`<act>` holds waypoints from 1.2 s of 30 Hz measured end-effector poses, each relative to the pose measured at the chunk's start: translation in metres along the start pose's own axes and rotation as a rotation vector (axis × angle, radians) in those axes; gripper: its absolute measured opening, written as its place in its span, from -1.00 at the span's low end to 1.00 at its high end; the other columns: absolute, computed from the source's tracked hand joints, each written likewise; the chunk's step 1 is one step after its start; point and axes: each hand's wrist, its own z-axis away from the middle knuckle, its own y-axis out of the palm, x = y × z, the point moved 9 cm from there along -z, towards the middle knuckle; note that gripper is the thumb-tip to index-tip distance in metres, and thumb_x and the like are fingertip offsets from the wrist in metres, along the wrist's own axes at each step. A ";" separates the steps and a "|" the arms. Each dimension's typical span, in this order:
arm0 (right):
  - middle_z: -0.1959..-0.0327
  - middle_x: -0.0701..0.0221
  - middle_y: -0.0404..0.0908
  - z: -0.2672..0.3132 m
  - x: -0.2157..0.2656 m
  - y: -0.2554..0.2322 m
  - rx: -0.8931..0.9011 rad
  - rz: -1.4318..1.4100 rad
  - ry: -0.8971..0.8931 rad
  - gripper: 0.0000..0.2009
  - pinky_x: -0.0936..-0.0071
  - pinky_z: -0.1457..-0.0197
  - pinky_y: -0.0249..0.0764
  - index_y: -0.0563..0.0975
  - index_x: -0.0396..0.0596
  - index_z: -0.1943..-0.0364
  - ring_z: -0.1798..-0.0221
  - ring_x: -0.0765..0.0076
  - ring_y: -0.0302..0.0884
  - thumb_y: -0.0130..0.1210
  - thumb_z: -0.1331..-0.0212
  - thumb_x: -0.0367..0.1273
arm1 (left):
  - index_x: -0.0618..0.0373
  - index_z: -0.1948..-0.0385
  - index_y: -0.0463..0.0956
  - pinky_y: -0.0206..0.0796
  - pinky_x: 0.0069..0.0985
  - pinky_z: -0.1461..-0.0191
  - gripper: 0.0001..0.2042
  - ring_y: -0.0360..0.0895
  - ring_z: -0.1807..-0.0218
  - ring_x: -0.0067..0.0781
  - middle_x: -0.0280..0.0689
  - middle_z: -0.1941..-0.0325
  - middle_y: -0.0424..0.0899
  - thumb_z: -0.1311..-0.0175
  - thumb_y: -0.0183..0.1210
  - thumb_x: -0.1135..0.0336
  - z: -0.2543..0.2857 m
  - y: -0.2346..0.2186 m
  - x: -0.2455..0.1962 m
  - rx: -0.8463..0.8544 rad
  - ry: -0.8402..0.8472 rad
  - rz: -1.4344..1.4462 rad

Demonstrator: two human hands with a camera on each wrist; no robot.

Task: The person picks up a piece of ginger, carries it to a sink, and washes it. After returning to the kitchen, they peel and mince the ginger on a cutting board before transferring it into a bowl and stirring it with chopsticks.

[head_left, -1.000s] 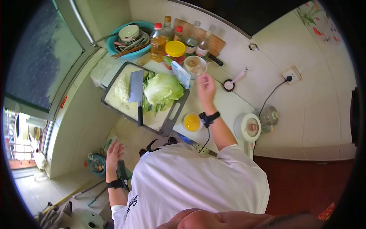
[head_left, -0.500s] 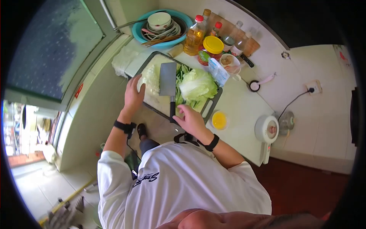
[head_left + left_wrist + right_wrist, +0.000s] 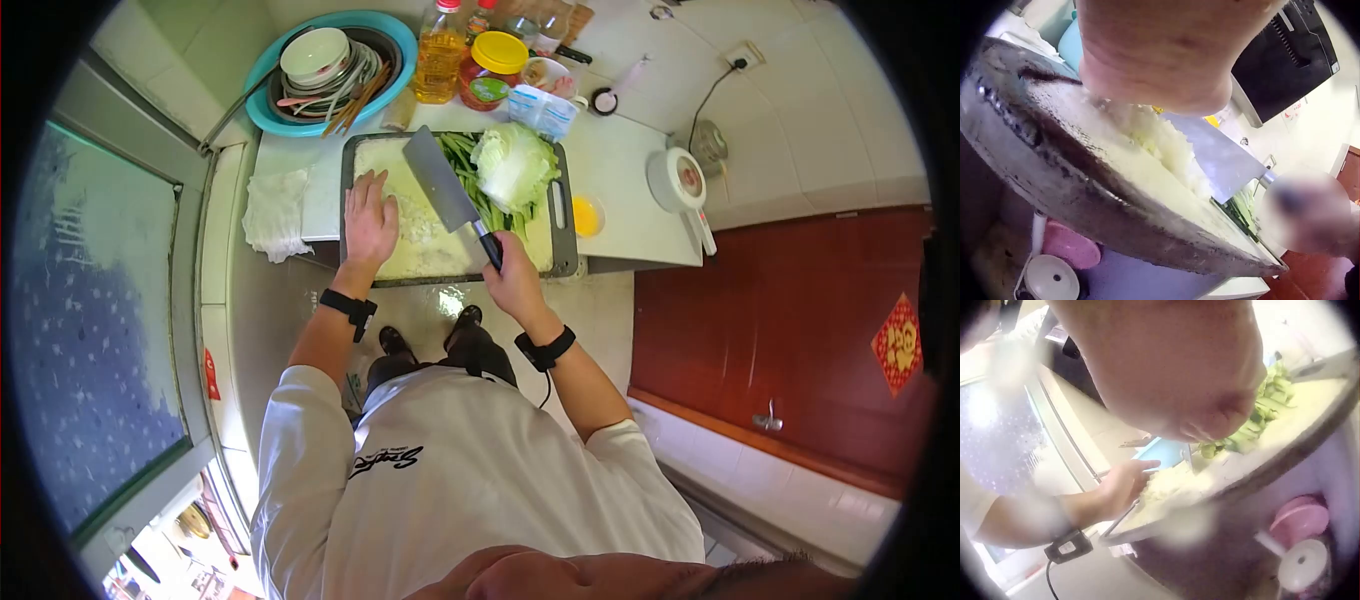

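Note:
In the head view my right hand [image 3: 517, 282] grips the black handle of a cleaver [image 3: 440, 182], whose broad blade slants up and left over the cutting board [image 3: 440, 264]. My left hand [image 3: 370, 228] lies at the board's left side with its fingers extended, beside finely chopped white vegetable [image 3: 413, 222]. That white heap [image 3: 1175, 150] shows below my palm in the left wrist view. Right of the blade, a piece of napa cabbage [image 3: 512, 168] rests on green strips [image 3: 490, 212]. The right wrist view shows the green pieces [image 3: 1266, 412] beyond my fist.
A blue basin [image 3: 262, 105] of stacked dishes stands at the back left. An oil bottle [image 3: 438, 65], a yellow-lidded jar [image 3: 497, 52] and a blue-white packet [image 3: 543, 110] line the board's far side. Yellow liquid in a bowl [image 3: 588, 216] and a white pot [image 3: 675, 180] are to the right.
Both hands came to the board. My right hand has taken the cleaver's handle and turned the blade leftward. My left hand moved in over the left side. The head view shifted.

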 end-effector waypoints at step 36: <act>0.43 0.50 0.32 0.053 0.011 0.119 0.071 -0.665 0.305 -0.74 0.53 0.32 0.29 0.39 -0.20 0.03 0.39 0.55 0.24 0.12 -0.33 -0.36 | 0.10 -0.01 0.59 0.29 -0.16 -0.27 -0.52 0.39 -0.24 0.05 -0.04 -0.20 0.47 -0.01 0.42 0.18 0.007 0.011 -0.021 -0.244 0.042 0.054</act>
